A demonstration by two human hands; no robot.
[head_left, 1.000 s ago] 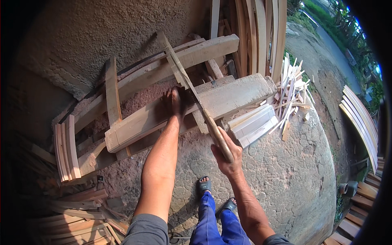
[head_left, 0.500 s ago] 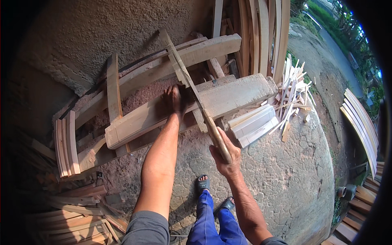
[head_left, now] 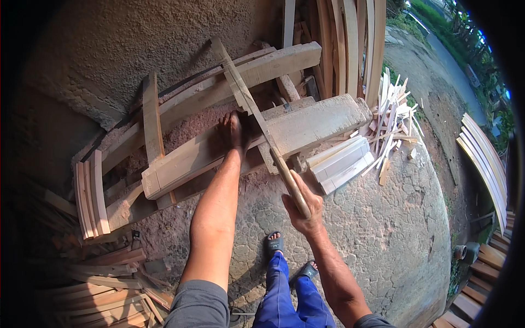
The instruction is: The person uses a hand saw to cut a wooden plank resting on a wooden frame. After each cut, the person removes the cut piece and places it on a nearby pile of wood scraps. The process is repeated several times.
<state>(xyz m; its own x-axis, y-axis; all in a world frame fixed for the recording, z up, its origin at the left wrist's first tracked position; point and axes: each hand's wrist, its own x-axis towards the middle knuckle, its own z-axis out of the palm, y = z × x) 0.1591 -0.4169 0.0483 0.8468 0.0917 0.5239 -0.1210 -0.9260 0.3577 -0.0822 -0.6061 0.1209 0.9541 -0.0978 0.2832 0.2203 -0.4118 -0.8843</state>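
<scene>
My right hand (head_left: 307, 210) is wrapped around the wooden handle of a long saw (head_left: 284, 176), which looks like a wooden-framed one seen edge-on. The saw slants away to the upper left, across a thick pale wooden plank (head_left: 317, 124) and past its far side. Just left of the saw, my left hand (head_left: 234, 134) grips the plank near its far edge, its fingers partly lost in shadow. The plank lies raised on other timbers, sawdust on its right part and a line across its left end. Where the blade meets the wood is hard to make out.
Behind the plank lies a curved beam (head_left: 281, 59) near a rough wall (head_left: 136, 38). Curved strips (head_left: 90, 194) stand at left. Stacked cut pieces (head_left: 344, 164) and thin offcuts (head_left: 391, 120) lie right. My sandalled feet stand on cracked concrete (head_left: 377, 235).
The saw and both hands keep almost the same place on the plank. The whole view has shifted very slightly.
</scene>
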